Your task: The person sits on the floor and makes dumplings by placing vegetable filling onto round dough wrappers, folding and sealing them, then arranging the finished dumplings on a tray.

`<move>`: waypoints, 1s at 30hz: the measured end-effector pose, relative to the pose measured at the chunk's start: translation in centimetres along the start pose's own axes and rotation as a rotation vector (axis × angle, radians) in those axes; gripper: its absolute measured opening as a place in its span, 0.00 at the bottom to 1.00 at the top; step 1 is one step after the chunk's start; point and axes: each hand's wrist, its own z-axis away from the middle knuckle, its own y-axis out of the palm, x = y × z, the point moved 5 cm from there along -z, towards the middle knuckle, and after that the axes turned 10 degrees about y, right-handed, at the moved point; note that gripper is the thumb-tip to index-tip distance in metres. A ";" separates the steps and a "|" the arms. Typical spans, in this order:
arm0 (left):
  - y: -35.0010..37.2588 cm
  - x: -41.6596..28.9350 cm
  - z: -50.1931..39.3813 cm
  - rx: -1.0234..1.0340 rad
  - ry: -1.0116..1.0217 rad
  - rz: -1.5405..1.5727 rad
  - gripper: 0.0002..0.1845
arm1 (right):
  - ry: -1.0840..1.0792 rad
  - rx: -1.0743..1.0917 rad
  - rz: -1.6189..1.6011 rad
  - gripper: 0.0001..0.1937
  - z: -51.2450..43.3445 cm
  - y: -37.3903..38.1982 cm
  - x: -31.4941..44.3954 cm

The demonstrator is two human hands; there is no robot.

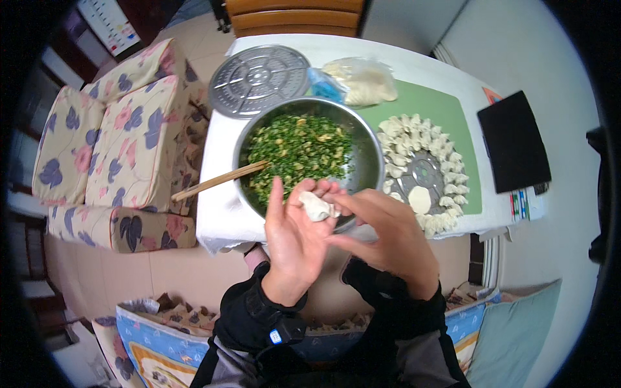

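Note:
A folded white dumpling (318, 207) rests on the fingers of my left hand (298, 242), palm turned up. At its right side is my right hand (390, 235), thumb and forefinger apart; whether a fingertip touches the dough is hard to see. Behind both hands stands a steel basin (368, 145) of chopped green filling with yellowish bits (301, 150). Wooden chopsticks (218, 180) lean over its left rim, tips in the filling. To the right, a perforated metal steamer tray (423, 169) carries rings of finished dumplings (444, 145) and a flat round wrapper (419, 200).
A second steamer tray (257, 77) lies at the table's far left. Beside it is a plastic bag of pale dough wrappers (366, 85). A green mat (456, 109) lies under the dumpling tray. A black flat panel (514, 140) stands at right; a floral sofa (131, 131) is left.

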 end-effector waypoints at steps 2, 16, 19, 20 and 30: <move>-0.3 0.1 0.0 -0.038 0.050 -0.120 0.27 | 0.095 -0.025 -0.050 0.18 0.3 0.1 0.1; 0.9 -0.1 -0.3 0.034 0.117 -0.271 0.22 | 0.214 -0.507 0.158 0.05 1.3 -7.8 -8.9; 1.1 -1.2 -0.4 0.042 0.130 -0.197 0.16 | 0.277 -0.479 0.301 0.07 1.7 -8.0 -13.1; 1.2 -1.3 -0.3 0.070 0.137 -0.192 0.15 | 0.354 -0.378 0.346 0.07 1.8 -7.4 -14.7; 1.5 -1.7 -0.2 0.068 0.126 -0.160 0.15 | 0.464 -0.119 0.441 0.07 2.2 -2.8 -20.4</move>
